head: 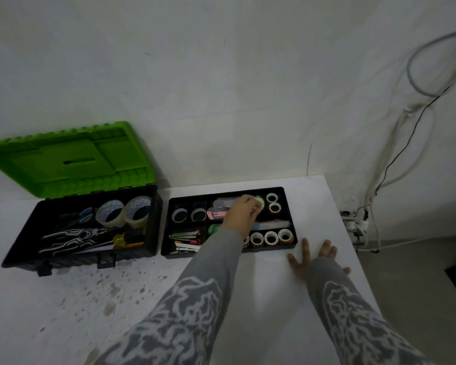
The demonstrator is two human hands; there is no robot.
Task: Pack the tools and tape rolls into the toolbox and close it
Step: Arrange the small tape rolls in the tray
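Observation:
The black toolbox point(19, 248) stands open at the left with its green lid point(71, 159) leaning back; inside lie two big clear tape rolls point(124, 212), pliers point(74, 238) and scissors. To its right sits the black organizer tray point(290, 206) holding several small tape rolls point(270, 238), a stapler and coloured bits. My left hand point(244, 213) reaches over the tray's upper middle compartment, fingers pinched on a small green-and-white tape roll point(259, 201). My right hand point(313, 256) rests flat on the table, fingers spread, just below the tray's right corner.
The white table point(169, 299) is stained at the front left and ends at the right near a wall. Cables point(395, 154) and a power strip point(353, 222) hang beyond the right edge. The wall stands close behind both boxes.

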